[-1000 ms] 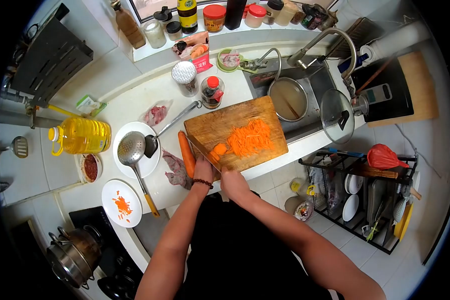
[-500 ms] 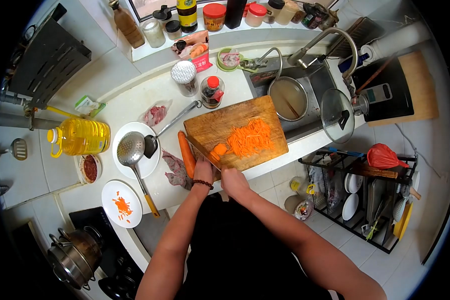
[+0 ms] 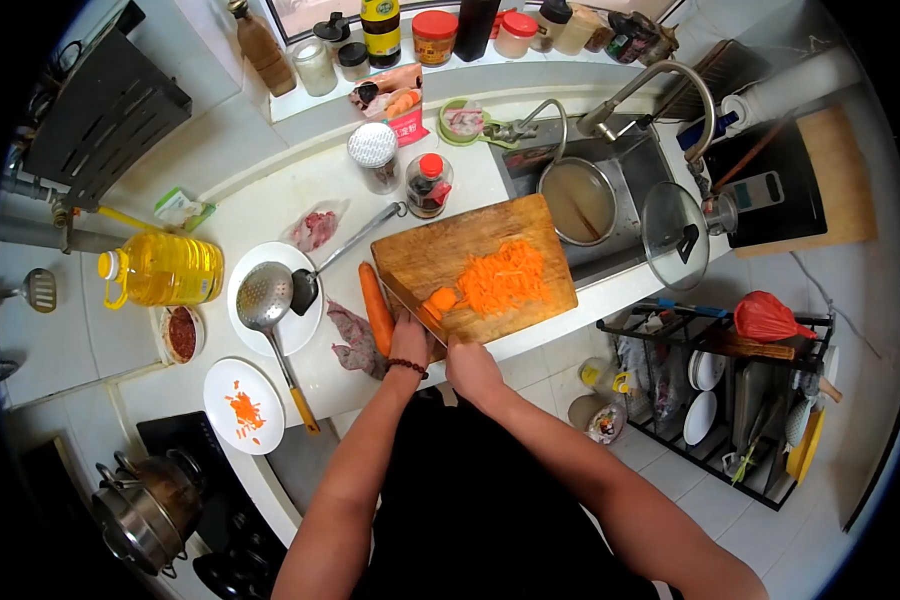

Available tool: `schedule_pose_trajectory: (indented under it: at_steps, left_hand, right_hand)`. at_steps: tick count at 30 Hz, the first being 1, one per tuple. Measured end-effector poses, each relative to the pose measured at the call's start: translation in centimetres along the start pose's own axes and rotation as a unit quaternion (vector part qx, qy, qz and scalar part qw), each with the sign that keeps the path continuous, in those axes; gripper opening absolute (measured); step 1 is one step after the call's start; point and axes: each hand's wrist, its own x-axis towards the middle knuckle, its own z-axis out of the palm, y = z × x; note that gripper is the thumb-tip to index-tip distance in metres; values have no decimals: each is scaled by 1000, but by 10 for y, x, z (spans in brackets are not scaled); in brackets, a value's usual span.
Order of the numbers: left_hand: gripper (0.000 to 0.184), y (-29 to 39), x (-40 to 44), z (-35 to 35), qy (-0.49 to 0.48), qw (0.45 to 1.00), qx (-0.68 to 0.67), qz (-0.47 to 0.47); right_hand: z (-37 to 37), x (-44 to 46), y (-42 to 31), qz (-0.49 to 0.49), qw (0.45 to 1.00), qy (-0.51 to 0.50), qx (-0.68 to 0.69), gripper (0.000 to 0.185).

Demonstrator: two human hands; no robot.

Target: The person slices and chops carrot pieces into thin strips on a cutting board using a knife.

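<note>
My right hand (image 3: 474,370) is closed round the handle of a kitchen knife (image 3: 408,302), whose blade slants across the near left part of a wooden cutting board (image 3: 410,250). Tight against the blade's left side is my left hand (image 3: 410,338), its fingers bent and their tips hidden. A few carrot slices (image 3: 441,301) lie just beyond the blade, beside a pile of shredded carrot (image 3: 505,278). An uncut carrot (image 3: 375,308) rests along the board's left edge, with a piece of dark raw meat (image 3: 353,340) beside it.
Left of the board, a plate (image 3: 238,258) bears a skimmer (image 3: 265,290) and a ladle. Another plate (image 3: 220,428) holds carrot bits. An oil jug (image 3: 175,268) stands farther left. On the right are a sink with a pot (image 3: 577,200), a glass lid (image 3: 674,235) and a dish rack (image 3: 715,400).
The camera view has shifted slightly. Both hands and the knife stay at nearly the same place on the board, and the carrot pile looks much the same.
</note>
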Motion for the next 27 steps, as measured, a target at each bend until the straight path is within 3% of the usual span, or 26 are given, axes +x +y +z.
schedule_pose_trajectory:
  at_steps: [9, 18, 20, 27]
  left_hand:
    - [37, 5, 0, -2, 7, 997, -67, -46]
    - [36, -1, -1, 2, 14, 999, -33, -6]
    - [37, 6, 1, -4, -29, 994, -70, -77]
    - [34, 18, 2, -14, -31, 994, -52, -96]
  right_hand:
    - [1, -14, 0, 11, 1000, 0, -9, 12]
    - [-7, 2, 0, 16, 999, -25, -18, 12]
    - [-7, 15, 2, -2, 998, -49, -34, 12]
    - [2, 34, 7, -6, 1000, -25, -16, 12]
